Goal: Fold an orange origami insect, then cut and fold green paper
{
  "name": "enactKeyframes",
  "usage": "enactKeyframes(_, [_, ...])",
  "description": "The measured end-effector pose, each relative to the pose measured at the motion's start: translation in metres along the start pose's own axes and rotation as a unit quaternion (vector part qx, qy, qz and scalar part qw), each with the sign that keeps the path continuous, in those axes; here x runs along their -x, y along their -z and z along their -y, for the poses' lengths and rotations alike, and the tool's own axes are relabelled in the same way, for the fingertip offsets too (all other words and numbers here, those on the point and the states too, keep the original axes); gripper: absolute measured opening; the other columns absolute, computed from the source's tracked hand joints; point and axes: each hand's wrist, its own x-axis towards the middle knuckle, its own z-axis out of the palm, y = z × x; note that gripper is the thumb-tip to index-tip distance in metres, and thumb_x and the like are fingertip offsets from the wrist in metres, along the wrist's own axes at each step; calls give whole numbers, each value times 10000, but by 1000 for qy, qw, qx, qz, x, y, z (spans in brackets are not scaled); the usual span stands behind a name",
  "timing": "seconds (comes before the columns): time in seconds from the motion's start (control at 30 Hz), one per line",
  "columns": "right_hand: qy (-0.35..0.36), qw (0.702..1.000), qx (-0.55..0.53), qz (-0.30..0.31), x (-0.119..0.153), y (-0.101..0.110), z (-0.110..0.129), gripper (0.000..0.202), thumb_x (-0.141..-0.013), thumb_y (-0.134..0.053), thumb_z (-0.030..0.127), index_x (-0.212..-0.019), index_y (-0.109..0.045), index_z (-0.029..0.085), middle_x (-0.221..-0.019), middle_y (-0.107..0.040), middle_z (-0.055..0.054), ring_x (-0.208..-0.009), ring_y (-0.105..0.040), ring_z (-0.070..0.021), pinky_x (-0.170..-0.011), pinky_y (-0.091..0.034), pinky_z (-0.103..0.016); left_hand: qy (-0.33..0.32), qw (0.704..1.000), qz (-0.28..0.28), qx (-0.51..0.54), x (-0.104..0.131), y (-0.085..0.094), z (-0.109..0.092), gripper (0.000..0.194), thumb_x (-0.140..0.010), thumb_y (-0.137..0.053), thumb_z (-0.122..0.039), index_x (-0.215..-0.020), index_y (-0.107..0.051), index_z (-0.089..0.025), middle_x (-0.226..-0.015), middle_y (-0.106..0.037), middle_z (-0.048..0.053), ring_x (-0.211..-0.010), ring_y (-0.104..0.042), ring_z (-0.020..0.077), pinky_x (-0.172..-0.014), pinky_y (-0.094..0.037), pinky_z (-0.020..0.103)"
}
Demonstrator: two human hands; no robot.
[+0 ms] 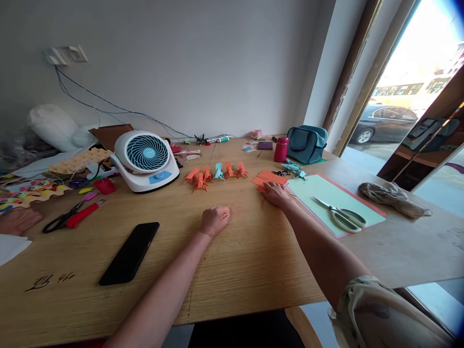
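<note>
Near the middle of the wooden table (250, 270), the left hand (216, 220) rests curled into a fist; whether anything is inside it cannot be told. Toward the far edge, the right hand (274, 194) lies palm down, its fingers extended and touching the orange paper (272, 177). Left of that paper stands a row of folded orange paper figures (199, 181), with one light-blue paper figure (219, 172) among them. More light-blue folded pieces (294, 169) lie to the paper's right, in front of a teal bag (308, 145) and a magenta flask (281, 149).

Toward the table's right end, white-handled scissors (342, 215) lie on pale green sheets (315, 191), with a crumpled cloth (393, 198) beyond. Farther left stands a white desk fan (148, 152), the mark on its hub too small to read. A black smartphone (129, 253) lies toward the near left corner; beside it, handwriting (50, 281) ends in "460", the scrawl before it unclear. At the left edge, another person's hand (18, 221) rests near a red-handled cutter (85, 214).
</note>
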Motion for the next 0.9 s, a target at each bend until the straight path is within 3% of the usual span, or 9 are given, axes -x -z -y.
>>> enactKeyframes(0.1, [-11, 999, 19, -24, -6, 2, -2, 357, -969, -615, 353, -1278, -583, 176, -1289, -602, -103, -1086, -632, -244, -907, -550, -461, -25, 999, -26, 2, 1, -2, 2, 272, -970, -580, -369, -1142, -630, -164, -1124, -657, 79, -931, -651, 179, -826, -566, 378])
enactKeyframes(0.17, [-4, 999, 31, -41, -6, 6, -4, 357, -968, -615, 351, -1278, -583, 177, -1291, -601, -103, -1089, -631, -245, -909, -549, -462, -43, 998, -49, 6, 1, -1, 3, 224, -971, -566, -361, -948, -653, -156, -924, -671, 40, -781, -621, 142, -740, -530, 318])
enactKeyframes(0.23, [19, 998, 42, -51, -2, 11, -9, 354, -970, -613, 350, -1279, -584, 181, -1301, -596, -103, -1098, -627, -246, -917, -546, -465, -57, 996, -72, 15, 2, 0, 3, 323, -962, -515, -279, -668, -600, -176, -709, -642, 31, -663, -560, 132, -633, -410, 265])
enactKeyframes(0.33, [40, 996, 54, -58, 13, 23, -25, 374, -970, -608, 357, -1304, -572, 192, -1345, -571, -108, -1146, -603, -260, -958, -519, -489, -65, 993, -92, 28, 3, 2, 3, 370, -931, -496, -262, -570, -526, -185, -625, -614, 31, -605, -511, 133, -576, -302, 277])
enactKeyframes(0.47, [-5, 996, 65, -62, 57, 46, -76, 427, -990, -526, 321, -1391, -506, 179, -1394, -543, -165, -1236, -543, -308, -1014, -450, -477, -50, 996, -74, 24, 5, 1, 1, 306, -952, -526, -277, -674, -602, -175, -716, -647, 26, -670, -569, 137, -636, -411, 269])
enactKeyframes(0.57, [-62, 994, 72, -45, 102, 56, -128, 413, -969, -492, 309, -1333, -551, 123, -1284, -595, -223, -1112, -610, -351, -887, -492, -472, -30, 999, -41, 17, 5, -1, 0, 234, -973, -570, -369, -1039, -652, -160, -1023, -674, 60, -858, -643, 159, -790, -553, 347])
enactKeyframes(0.67, [-101, 992, 76, -19, 144, 55, -171, 386, -957, -481, 349, -1180, -635, 74, -1120, -640, -252, -986, -650, -352, -806, -501, -443, -14, 1000, -15, 13, 4, -3, 0, 298, -972, -580, -358, -1209, -612, -181, -1220, -631, 97, -1013, -645, 202, -873, -565, 407])
enactKeyframes(0.77, [-110, 991, 72, -3, 170, 49, -189, 370, -957, -484, 407, -1109, -657, 118, -1068, -656, -210, -981, -653, -318, -817, -492, -395, -6, 1000, 2, 10, 5, -1, 0, 313, -968, -587, -351, -1231, -603, -183, -1251, -618, 102, -1048, -638, 215, -892, -560, 422])
enactKeyframes(0.9, [-129, 989, 72, 9, 177, 42, -190, 384, -932, -496, 465, -1007, -665, 129, -995, -664, -185, -898, -666, -311, -719, -480, -368, 0, 1000, 12, 0, 12, 3, -1, 317, -967, -589, -350, -1237, -601, -184, -1258, -614, 102, -1056, -636, 218, -896, -559, 426])
